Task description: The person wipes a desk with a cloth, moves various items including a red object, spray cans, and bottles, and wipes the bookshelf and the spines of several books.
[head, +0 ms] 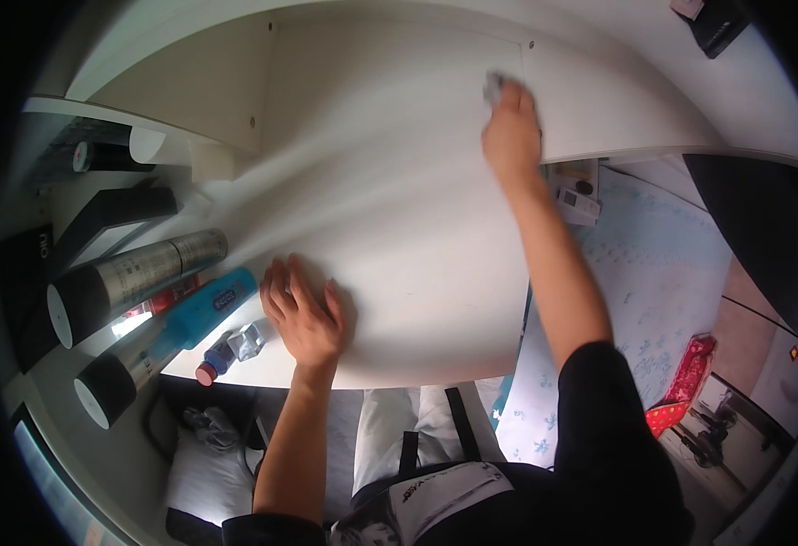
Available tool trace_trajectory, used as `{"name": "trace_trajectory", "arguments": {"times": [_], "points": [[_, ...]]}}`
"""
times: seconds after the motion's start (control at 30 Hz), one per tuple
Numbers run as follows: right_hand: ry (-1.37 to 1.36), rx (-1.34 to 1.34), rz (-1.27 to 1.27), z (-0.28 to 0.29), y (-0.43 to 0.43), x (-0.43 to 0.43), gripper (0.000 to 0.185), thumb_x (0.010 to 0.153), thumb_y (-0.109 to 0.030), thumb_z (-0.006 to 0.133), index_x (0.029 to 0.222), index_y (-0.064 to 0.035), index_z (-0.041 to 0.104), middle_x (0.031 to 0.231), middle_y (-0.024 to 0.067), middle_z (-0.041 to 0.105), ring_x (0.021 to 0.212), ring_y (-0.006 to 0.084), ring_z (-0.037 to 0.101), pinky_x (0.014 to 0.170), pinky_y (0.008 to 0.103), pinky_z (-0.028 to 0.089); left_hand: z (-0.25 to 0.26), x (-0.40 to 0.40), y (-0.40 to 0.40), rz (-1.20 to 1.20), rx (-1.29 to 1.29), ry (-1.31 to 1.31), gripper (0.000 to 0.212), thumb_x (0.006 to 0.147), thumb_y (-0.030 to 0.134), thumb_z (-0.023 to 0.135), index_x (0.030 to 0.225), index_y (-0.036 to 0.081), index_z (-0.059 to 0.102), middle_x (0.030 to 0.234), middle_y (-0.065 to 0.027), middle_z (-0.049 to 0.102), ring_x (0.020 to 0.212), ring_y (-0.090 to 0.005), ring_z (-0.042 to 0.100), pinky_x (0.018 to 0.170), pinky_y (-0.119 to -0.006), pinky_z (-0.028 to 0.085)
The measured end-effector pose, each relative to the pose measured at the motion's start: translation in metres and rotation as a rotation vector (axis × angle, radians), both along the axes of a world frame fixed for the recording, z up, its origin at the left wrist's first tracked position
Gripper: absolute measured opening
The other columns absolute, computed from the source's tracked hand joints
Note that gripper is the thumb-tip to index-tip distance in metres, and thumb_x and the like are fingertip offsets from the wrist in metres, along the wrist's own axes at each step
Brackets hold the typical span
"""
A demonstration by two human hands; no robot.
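Note:
A white desk (433, 239) stretches out before me. My left hand (305, 317) rests palm down on its surface near the front left, holding nothing, with the thumb apart from the fingers. At the far right of the desk, my right hand (513, 130) grips a small grey wad (494, 87). Motion blurs the wad, and most of it is hidden by the fingers, so I cannot tell its material. Left of my left hand lie a clear faceted block (246, 341), a bottle with a pink cap (218, 362) and a blue bottle (211, 307).
Two tall cylindrical containers, a silver one (160, 269) and a dark-capped one (108, 389), stand along the left. Behind them is a black angled object (115, 211). A white upright panel (187, 89) closes the back left. A bed with a pale blue patterned cover (638, 273) adjoins on the right.

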State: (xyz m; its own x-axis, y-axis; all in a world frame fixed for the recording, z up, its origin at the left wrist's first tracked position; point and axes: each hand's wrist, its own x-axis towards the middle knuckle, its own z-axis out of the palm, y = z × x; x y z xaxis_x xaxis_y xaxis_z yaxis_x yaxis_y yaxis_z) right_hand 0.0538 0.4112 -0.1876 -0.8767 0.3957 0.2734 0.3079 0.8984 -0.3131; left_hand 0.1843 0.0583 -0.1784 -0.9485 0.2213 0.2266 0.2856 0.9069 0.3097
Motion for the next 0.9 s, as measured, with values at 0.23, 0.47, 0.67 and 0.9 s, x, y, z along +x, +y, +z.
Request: {"name": "trace_trajectory", "arguments": {"times": [0.23, 0.47, 0.67, 0.9], "points": [[-0.158, -0.161, 0.158, 0.033, -0.082, 0.172, 0.063, 0.081, 0.016, 0.057, 0.142, 0.0054, 0.047, 0.144, 0.0250, 0.051, 0.130, 0.0437, 0.053, 0.109, 0.0467, 0.046, 0.000, -0.001, 0.005, -0.010, 0.011, 0.010, 0.058, 0.097, 0.025, 0.060, 0.144, -0.006, 0.047, 0.141, -0.0311, 0.048, 0.132, -0.0470, 0.043, 0.115, -0.055, 0.031], [0.378, -0.175, -0.047, 0.028, -0.020, 0.022, 0.044, 0.091, 0.005, 0.060, 0.134, 0.0062, 0.050, 0.134, 0.0254, 0.053, 0.122, 0.0439, 0.054, 0.105, 0.0472, 0.045, -0.003, -0.002, 0.001, -0.007, -0.004, 0.023, 0.058, 0.097, 0.026, 0.060, 0.145, -0.005, 0.047, 0.142, -0.0309, 0.048, 0.132, -0.0473, 0.043, 0.114, -0.055, 0.032], [0.321, 0.233, -0.219, -0.015, 0.030, -0.098, 0.048, 0.089, -0.004, 0.062, 0.133, 0.0087, 0.046, 0.130, 0.0294, 0.053, 0.121, 0.0459, 0.054, 0.107, 0.0462, 0.045, -0.003, -0.002, 0.003, -0.016, 0.028, 0.018, 0.059, 0.098, 0.026, 0.060, 0.146, -0.005, 0.046, 0.142, -0.0309, 0.047, 0.132, -0.0476, 0.044, 0.114, -0.056, 0.032], [0.005, 0.081, -0.144, -0.012, 0.040, -0.092, 0.046, 0.088, -0.006, 0.063, 0.132, 0.0022, 0.051, 0.142, 0.0258, 0.049, 0.126, 0.0425, 0.053, 0.106, 0.0469, 0.046, -0.001, 0.000, 0.004, -0.003, 0.002, 0.002, 0.059, 0.096, 0.024, 0.061, 0.145, -0.006, 0.046, 0.141, -0.0309, 0.048, 0.132, -0.0475, 0.043, 0.114, -0.056, 0.032]]}}
